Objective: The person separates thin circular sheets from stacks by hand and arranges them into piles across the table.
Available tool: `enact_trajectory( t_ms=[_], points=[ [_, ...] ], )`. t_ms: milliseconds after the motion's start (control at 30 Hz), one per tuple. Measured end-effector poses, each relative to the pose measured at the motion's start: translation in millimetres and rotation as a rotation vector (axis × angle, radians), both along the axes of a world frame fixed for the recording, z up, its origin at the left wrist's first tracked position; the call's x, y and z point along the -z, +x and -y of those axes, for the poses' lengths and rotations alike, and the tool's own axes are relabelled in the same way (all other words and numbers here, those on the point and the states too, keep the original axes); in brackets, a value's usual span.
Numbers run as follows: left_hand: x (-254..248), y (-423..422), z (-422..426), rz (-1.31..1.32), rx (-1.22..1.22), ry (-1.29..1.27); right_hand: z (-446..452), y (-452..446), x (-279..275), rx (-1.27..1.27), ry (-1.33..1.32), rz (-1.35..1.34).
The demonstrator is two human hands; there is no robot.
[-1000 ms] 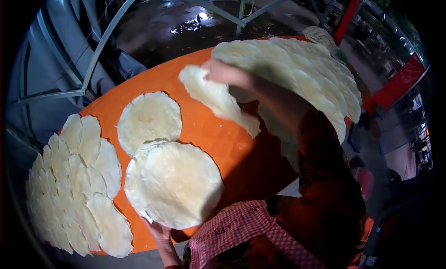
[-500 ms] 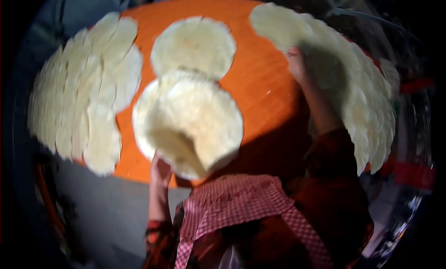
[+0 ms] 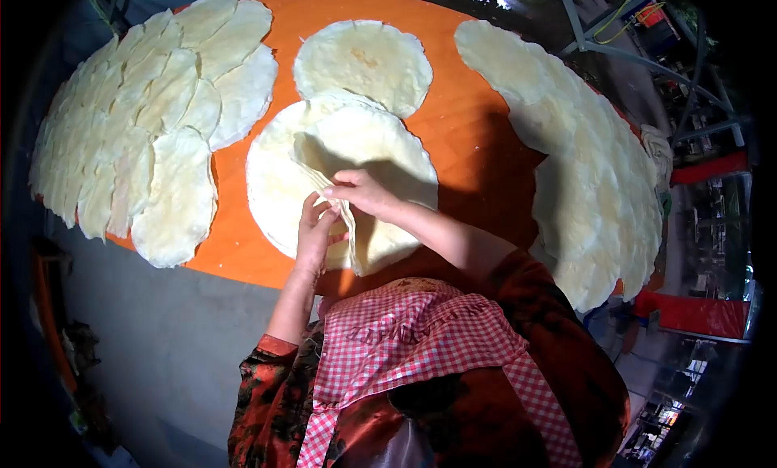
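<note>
Leaning over the work, you have a pink-and-white gingham apron (image 3: pixel 421 330) nearest the camera, with dark lettering across its bib. A red-and-black patterned sleeve (image 3: pixel 263 395) covers your left arm above the wrist. Your left hand (image 3: pixel 314 232) is curled, fingertips at the lifted flatbread layers (image 3: pixel 308 155); whether it pinches them, I cannot tell. Your right hand (image 3: pixel 362 192) meets it there, fingertips closed on the upper edge, pinching it. Those thin layers stand up in a ridge, several edges showing side by side, above the round flatbread stack (image 3: pixel 380 148). The stack lies on the orange tabletop (image 3: pixel 455 104), just beyond your apron, and a shadow falls across it to the right of the ridge.

Farther up, a single round flatbread (image 3: pixel 364 63) touches the stack's far rim, its middle faintly browned. Overlapping flatbreads cover the table's left end (image 3: pixel 137 120), and another overlapping spread (image 3: pixel 595 177) fills the right. Past that right edge are a crumpled pale cloth (image 3: pixel 657 156), a red panel (image 3: pixel 696 313) and, farther off, a metal frame (image 3: pixel 615 46).
</note>
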State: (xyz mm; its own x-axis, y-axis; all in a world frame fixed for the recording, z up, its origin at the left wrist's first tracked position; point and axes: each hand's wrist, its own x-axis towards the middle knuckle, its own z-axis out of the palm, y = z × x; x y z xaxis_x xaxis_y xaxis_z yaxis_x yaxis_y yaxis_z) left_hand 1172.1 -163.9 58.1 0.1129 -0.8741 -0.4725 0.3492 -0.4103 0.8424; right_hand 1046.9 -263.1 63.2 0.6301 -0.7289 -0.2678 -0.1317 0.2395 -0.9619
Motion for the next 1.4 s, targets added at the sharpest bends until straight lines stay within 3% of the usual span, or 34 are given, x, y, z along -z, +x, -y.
enact_trajectory(
  t_ms=[133, 267, 367, 467, 500, 567, 600, 633, 700, 733, 767, 800, 867, 900, 933, 1000, 1033, 1067, 1167, 1267, 1333, 1400],
  points=[
    [1.2, -0.6, 1.2, -0.024, 0.008, -0.024, -2.2, -5.6, -9.7, 0.07, 0.142, -0.079],
    [3.3, 3.9, 4.3, -0.112, -0.001, -0.011, -1.1, -2.3, 24.2, 0.106, -0.137, -0.073],
    [-8.7, 10.4, 10.1, -0.068, 0.002, 0.027, -6.5, -0.7, 10.9, 0.084, -0.362, -0.324],
    [6.9, 15.2, 19.8, 0.13, -0.034, 0.044, -24.0, 19.8, -2.7, 0.174, -0.221, -0.356],
    [1.5, 12.3, 20.2, 0.124, -0.071, 0.038, -29.1, 18.6, -38.8, 0.068, -0.245, -0.474],
    [28.3, 16.2, 25.2, 0.125, -0.149, 0.049, -19.3, 27.9, -4.8, 0.434, 0.112, -0.296],
    [33.4, 21.2, 23.4, 0.04, -0.187, -0.027, -12.0, 15.2, -7.7, 0.024, -0.669, -0.712],
    [39.8, 29.4, 24.9, 0.101, -0.271, 0.02, -3.0, 7.5, -1.8, 0.249, -0.721, -0.625],
    [62.9, 69.4, 24.8, 0.007, -0.243, 0.028, 39.8, -47.2, -35.4, 0.332, -0.57, -0.54],
    [63.5, 79.5, 22.2, -0.01, -0.284, 0.07, 62.7, -89.8, -51.0, 0.409, -0.524, -0.356],
    [59.7, 86.9, 18.8, -0.025, -0.33, 0.112, 73.3, -142.3, -71.8, 0.403, -0.737, -0.203],
    [53.0, 88.2, 13.0, -0.038, -0.316, 0.079, 134.6, -202.5, -9.7, 0.439, -1.007, -0.452],
    [56.0, 93.1, 9.4, -0.081, -0.269, 0.031, 117.6, -288.9, -91.8, 0.562, -0.833, -0.758],
    [58.1, 93.5, 6.4, -0.102, -0.249, 0.01, 130.9, -348.7, -69.3, 0.603, -0.569, -0.472],
    [58.3, 91.1, 5.5, -0.117, -0.243, 0.047, 125.4, -373.7, -84.7, 0.736, -0.442, -0.566],
    [64.1, 85.0, 3.2, -0.135, -0.247, 0.084, 138.7, -455.2, -49.7, 0.791, -0.389, -0.543],
    [68.7, 83.4, -0.1, -0.141, -0.248, 0.106, 137.6, -479.6, -32.8, 0.87, -0.439, -0.631],
    [74.4, 83.4, -0.4, -0.187, -0.236, 0.123, 134.5, -505.5, -27.2, 0.81, -0.303, -0.855],
    [65.8, 76.5, -0.3, -0.239, -0.208, 0.154, 110.7, -534.7, 32.9, 0.928, 0.101, -0.517],
    [67.7, 78.0, -2.4, -0.202, -0.166, 0.111, 113.2, -509.7, 57.6, 1.014, 0.151, -0.642],
    [54.5, 70.2, -3.2, -0.134, -0.213, 0.158, 124.0, -491.7, 54.4, 1.055, 0.163, -0.469],
    [47.5, 64.7, -0.6, -0.116, -0.234, 0.176, 135.0, -474.2, 53.2, 1.024, -0.099, -0.537]
  ],
)
